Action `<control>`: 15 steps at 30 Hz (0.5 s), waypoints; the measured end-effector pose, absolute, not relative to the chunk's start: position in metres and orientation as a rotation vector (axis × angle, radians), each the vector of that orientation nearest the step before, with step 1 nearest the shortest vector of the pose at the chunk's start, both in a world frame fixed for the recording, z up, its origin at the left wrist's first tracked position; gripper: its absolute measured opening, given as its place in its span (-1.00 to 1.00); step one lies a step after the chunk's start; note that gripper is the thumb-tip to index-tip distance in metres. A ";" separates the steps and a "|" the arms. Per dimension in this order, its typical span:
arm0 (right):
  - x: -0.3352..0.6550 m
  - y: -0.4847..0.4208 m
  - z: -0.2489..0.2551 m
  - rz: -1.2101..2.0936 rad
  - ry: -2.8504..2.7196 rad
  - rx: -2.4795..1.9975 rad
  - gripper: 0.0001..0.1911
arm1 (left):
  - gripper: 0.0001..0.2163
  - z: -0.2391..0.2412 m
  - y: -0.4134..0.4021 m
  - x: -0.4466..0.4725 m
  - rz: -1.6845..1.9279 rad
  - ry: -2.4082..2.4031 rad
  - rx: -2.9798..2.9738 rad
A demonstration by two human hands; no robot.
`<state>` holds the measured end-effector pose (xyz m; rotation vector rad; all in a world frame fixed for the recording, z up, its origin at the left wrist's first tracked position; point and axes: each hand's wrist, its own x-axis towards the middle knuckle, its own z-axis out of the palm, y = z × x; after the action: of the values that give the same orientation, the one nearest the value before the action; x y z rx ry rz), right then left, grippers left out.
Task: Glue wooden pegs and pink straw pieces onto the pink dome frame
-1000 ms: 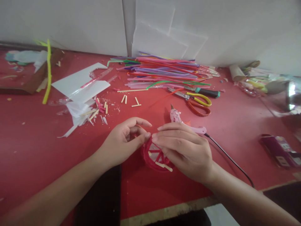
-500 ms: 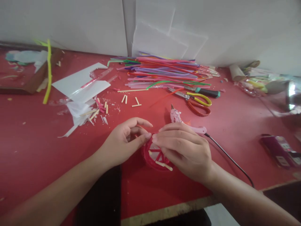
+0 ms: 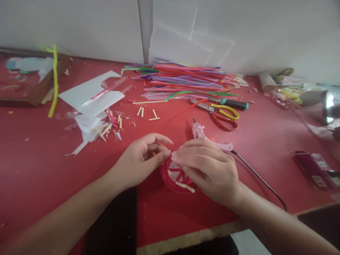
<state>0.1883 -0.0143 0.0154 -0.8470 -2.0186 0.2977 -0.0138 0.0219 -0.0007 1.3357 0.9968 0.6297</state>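
Observation:
Both hands meet at the far rim of a red pipe-cleaner ring, which has red spokes and short pale sticks on it. My left hand pinches the ring's far-left edge between thumb and fingers. My right hand curls over the ring's right side, fingertips pressed together beside my left thumb. Whatever lies between the right fingertips is hidden. Just beyond my right hand lies a pink glue gun, its nozzle pointing away and its black cord running right.
Scissors and a green-and-black-handled tool lie behind the glue gun. Pipe cleaners are heaped against the wall. Cut sticks, white card and scraps lie left. A purple box is at right.

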 end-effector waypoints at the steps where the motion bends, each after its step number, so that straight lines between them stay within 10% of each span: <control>1: 0.188 -0.014 0.016 0.294 -2.019 -0.846 -0.78 | -0.75 0.000 0.022 -0.014 0.634 0.991 1.335; 15: 0.186 -0.014 0.017 0.280 -2.015 -0.868 -0.76 | -0.77 -0.003 0.023 -0.014 0.662 0.952 1.344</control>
<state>0.1858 -0.0144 0.0168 -0.8676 -2.0151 0.2800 -0.0135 0.0225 -0.0029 1.3441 0.9516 0.6621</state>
